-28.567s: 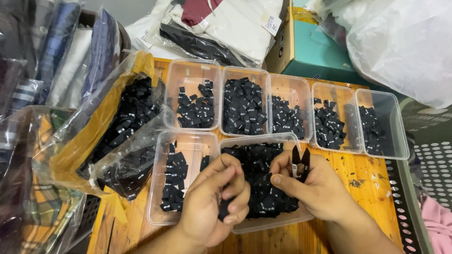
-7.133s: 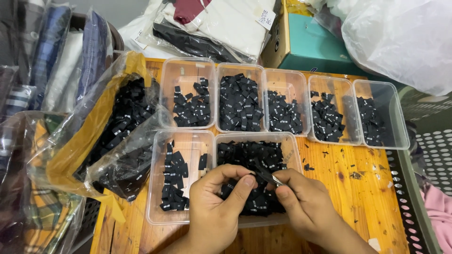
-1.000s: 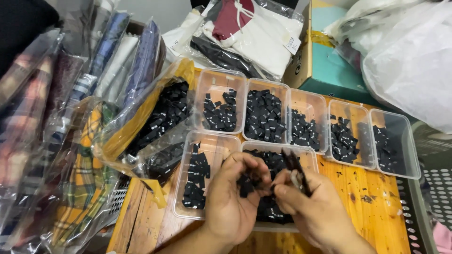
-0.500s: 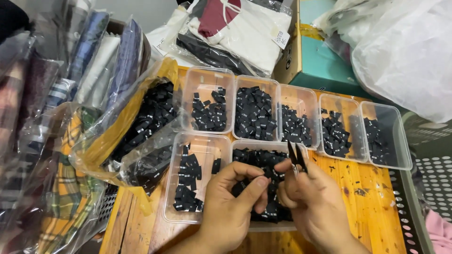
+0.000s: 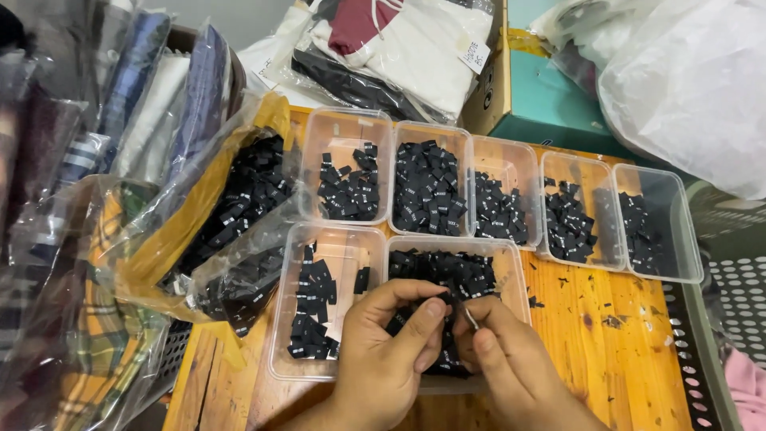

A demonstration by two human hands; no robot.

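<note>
Two hands meet over the clear tub (image 5: 511, 263) of small black labels (image 5: 447, 275): left hand (image 5: 383, 351) pinches one label, right hand (image 5: 511, 367) grips small snips (image 5: 471, 318). Best to keep the label taut right at the fingertips and cut over the tub so scraps drop in.

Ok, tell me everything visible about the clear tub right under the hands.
The clear plastic tub is rectangular with rounded corners, lidless, and sits flat on the wooden table in the near row. It holds a heap of small black labels. The left hand and right hand hover over its near half, pinching labels.
</note>
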